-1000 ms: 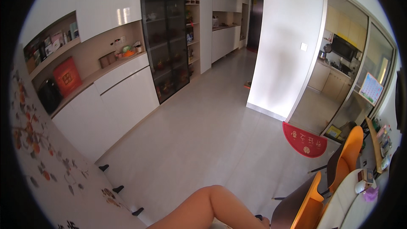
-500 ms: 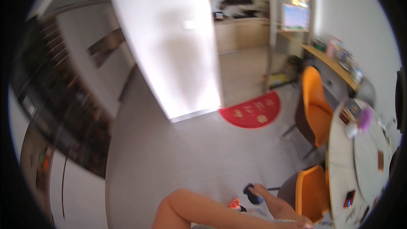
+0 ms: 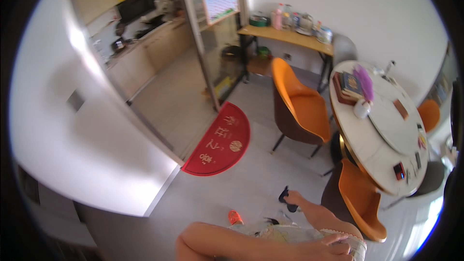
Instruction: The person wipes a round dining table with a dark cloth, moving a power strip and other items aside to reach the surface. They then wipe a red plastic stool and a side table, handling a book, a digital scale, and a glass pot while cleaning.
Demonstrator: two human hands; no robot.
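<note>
My left forearm crosses the lower edge to the right, ending in my left hand [image 3: 336,245]. Its fingers are curled against light printed fabric [image 3: 357,249] with a scalloped reddish hem; what they hold, if anything, is hidden. No right hand shows. Beyond the hem, a bare limb, seemingly a leg [image 3: 321,216], reaches out to a black shoe-like item [image 3: 290,205] above the floor. An orange shoe [image 3: 235,217] shows farther left. The nearest chair [image 3: 362,198], with an orange seat and brown back, is just right of the limb.
A red half-round mat [image 3: 220,140] lies at the kitchen doorway. Another orange chair [image 3: 304,111] stands before the round table [image 3: 353,147], which bears books [image 3: 349,87], a white vase [image 3: 361,109] and a phone [image 3: 398,171]. A wooden side table [image 3: 290,38] holds bottles. A white wall [image 3: 96,130] bounds the left.
My view has swung right, so the wall, doorway and mat sit farther left and more of the table shows. My left arm still crosses the lower edge.
</note>
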